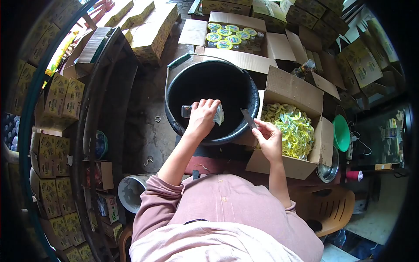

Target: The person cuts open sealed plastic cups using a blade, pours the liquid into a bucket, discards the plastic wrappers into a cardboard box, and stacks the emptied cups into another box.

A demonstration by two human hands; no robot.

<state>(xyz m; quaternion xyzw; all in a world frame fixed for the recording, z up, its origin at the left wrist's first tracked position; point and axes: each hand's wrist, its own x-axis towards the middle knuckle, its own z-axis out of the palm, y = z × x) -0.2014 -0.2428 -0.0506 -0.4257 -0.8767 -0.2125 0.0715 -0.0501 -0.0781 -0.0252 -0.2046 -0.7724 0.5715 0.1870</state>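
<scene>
Over the black bucket, my left hand is wrapped round a small bottle lying sideways, with some pale film at its right end. My right hand pinches a flat dark strip, like a blade or ruler, at the bucket's right rim. Just right of that hand is an open cardboard box filled with yellow-green labels or wrappers. The bucket's inside is dark and its contents cannot be made out.
A carton of jars with yellow lids stands beyond the bucket. Stacked printed boxes and a dark rack line the left. At the right are a green bowl, a metal bowl and an orange chair. A grey pail stands lower left.
</scene>
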